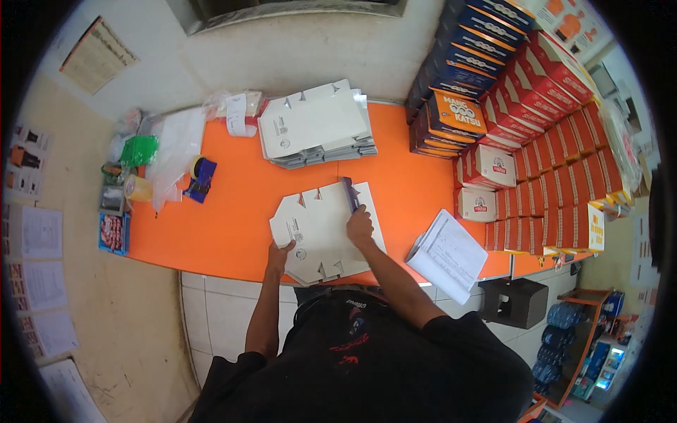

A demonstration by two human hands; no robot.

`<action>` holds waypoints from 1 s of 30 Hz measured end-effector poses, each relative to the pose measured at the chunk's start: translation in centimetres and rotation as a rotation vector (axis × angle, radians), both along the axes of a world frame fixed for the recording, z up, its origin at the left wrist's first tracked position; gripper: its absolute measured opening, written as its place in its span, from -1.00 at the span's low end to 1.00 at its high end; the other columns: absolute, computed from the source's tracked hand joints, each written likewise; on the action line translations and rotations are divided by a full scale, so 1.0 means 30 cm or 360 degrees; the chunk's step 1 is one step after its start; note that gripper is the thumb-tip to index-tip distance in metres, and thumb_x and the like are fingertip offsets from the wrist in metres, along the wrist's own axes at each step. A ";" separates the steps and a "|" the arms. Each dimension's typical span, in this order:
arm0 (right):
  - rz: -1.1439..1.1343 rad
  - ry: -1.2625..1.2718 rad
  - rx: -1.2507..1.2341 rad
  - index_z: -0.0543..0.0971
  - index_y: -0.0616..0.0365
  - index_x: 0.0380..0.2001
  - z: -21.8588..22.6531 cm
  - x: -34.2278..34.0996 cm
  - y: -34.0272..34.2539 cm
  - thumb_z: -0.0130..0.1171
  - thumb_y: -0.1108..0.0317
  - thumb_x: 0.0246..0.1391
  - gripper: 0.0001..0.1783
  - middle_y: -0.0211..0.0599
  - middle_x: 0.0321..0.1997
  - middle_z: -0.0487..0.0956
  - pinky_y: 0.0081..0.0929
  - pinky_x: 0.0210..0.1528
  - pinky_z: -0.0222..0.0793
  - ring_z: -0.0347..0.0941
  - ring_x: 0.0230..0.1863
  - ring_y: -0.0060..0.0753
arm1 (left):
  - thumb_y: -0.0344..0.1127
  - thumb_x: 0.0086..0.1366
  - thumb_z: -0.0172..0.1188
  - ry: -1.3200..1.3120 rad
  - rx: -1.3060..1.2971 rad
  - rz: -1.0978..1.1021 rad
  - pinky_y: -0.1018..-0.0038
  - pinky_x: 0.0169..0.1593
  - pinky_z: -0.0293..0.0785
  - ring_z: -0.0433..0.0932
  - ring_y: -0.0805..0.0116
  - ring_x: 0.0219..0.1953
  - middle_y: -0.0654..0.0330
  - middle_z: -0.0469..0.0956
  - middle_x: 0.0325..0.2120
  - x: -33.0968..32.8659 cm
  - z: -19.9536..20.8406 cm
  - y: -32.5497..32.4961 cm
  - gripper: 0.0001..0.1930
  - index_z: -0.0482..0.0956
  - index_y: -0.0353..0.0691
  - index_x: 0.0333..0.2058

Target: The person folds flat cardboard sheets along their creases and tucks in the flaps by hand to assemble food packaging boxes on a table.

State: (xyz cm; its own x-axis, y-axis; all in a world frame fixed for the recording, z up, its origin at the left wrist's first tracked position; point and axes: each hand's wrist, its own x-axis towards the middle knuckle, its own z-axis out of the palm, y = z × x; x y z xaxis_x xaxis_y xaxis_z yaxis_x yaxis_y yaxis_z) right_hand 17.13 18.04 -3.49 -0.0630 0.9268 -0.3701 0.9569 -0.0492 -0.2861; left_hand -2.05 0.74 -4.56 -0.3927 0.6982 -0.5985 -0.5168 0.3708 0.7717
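Observation:
A flat, die-cut cardboard box blank lies pale side up at the table's near edge, with notches along its far and near edges. My left hand grips its left edge, thumb on top and the other fingers mostly hidden. On the right part of the blank, my right hand is closed at a narrow dark blue strip, which looks like a panel folded up to show its printed face. Beyond the blank is a stack of similar flat blanks.
An orange table carries a tape dispenser and plastic bags at left. Stacked dark blue boxes and red boxes rise at the right. Papers overhang the near edge, close to a dark stool.

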 end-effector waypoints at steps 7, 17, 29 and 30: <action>0.0069 0.0088 -0.0099 0.20 0.34 0.07 0.075 -0.005 0.028 0.04 0.03 0.13 -0.36 0.09 -0.11 0.45 -0.21 -0.19 0.49 0.48 -0.10 0.01 | -0.51 0.08 0.27 0.0241 0.0062 0.0112 0.36 0.03 0.39 0.50 0.22 -0.07 0.05 0.50 -0.06 0.011 0.028 -0.016 -0.43 0.29 -0.37 0.09; 0.0130 0.1308 -0.0947 0.34 0.31 0.09 0.091 0.310 0.109 0.29 0.14 0.02 -0.34 -0.10 0.05 0.47 -0.33 -0.04 0.43 0.46 -0.03 -0.25 | -0.48 0.02 0.34 0.0208 -0.0122 -0.0359 0.34 -0.12 0.56 0.60 0.24 -0.22 0.03 0.57 -0.20 -0.074 0.258 0.001 -0.51 0.41 -0.38 -0.04; 0.1469 0.0361 -0.0790 0.43 0.18 0.05 0.226 -0.054 0.415 0.44 0.16 -0.31 -0.22 -0.07 -0.07 0.53 -0.22 0.14 0.23 0.35 0.10 -0.05 | -0.48 -0.04 0.38 0.0288 0.0072 -0.0229 0.34 -0.07 0.53 0.59 0.28 -0.19 0.03 0.59 -0.23 0.000 0.247 -0.023 -0.52 0.47 -0.38 -0.08; 0.1542 0.0496 -0.0897 0.44 0.21 0.01 0.161 -0.037 0.431 0.39 0.11 -0.25 -0.28 0.00 -0.11 0.55 -0.26 0.10 0.29 0.44 0.00 -0.02 | -0.48 -0.04 0.38 0.0282 0.0071 -0.0226 0.34 -0.07 0.53 0.59 0.28 -0.19 0.03 0.59 -0.23 -0.008 0.214 -0.021 -0.52 0.47 -0.38 -0.08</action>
State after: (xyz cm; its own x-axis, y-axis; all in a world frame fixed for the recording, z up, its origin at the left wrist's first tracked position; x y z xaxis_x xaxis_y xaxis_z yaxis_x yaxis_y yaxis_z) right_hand 16.03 30.98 1.35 -0.8162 0.1497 -0.5580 0.5555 0.4692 -0.6865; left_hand -2.30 0.10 1.87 -0.3848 0.7783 -0.4961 -0.3171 0.3933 0.8630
